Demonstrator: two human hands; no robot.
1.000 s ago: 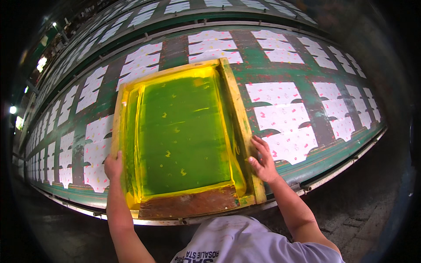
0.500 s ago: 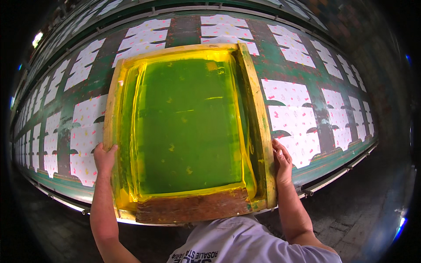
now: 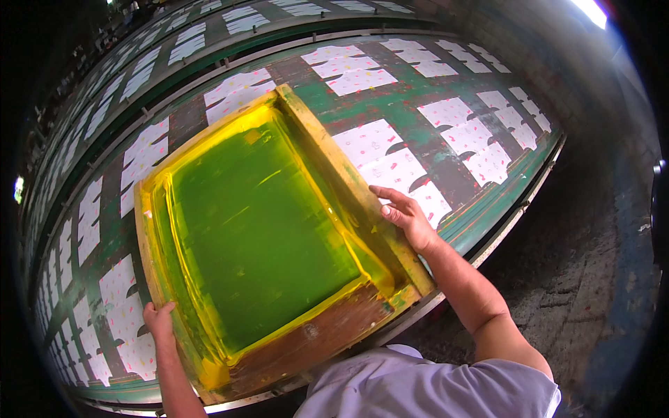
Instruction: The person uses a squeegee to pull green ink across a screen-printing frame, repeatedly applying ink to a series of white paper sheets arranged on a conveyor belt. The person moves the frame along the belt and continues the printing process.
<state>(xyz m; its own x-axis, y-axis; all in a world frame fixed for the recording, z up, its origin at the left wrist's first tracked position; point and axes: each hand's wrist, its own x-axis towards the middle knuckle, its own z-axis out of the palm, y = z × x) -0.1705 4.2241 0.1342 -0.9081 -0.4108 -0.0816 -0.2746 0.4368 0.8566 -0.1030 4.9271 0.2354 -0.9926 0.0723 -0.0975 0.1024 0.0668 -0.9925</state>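
A wooden screen-printing frame [image 3: 412, 273] with green mesh [image 3: 247, 230], yellow ink along its inner edges and a brown board at its near end sits over the long green printing table [image 3: 481, 209], slanting up to the right. My left hand [image 3: 159, 322] grips the left rail low down, thumb over the edge. My right hand [image 3: 411, 223] holds the right rail, fingers bent at its outer edge. White cut fabric panels [image 3: 460, 132] with small pink prints lie in rows around the frame, some hidden under it.
A second long table [image 3: 240, 21] with white panels runs beyond a metal rail [image 3: 313, 36]. The near table edge [image 3: 512, 230] has a rail. Grey worn floor [image 3: 557, 306] shows at the lower right, and a strip light glows at the upper right.
My view has turned, so the frame, table and panels now slant up to the right. Both hands stay on the frame, my right hand's fingers now higher against its rail.
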